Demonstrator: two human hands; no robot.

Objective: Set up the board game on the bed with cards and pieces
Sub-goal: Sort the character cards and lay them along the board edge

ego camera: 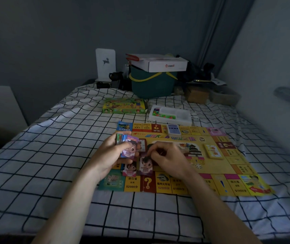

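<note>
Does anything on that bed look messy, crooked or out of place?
Nothing stands out. The board lies flat on the bed, card stacks sit tidily on it, and the piece tray and game box rest neatly beyond it.

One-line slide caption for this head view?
Left hand holds play-money stack; right hand deals notes onto game board.

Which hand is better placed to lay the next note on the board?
Probably the right hand: it hovers over the sorted notes on the board, while the left hand grips the stack.
</note>
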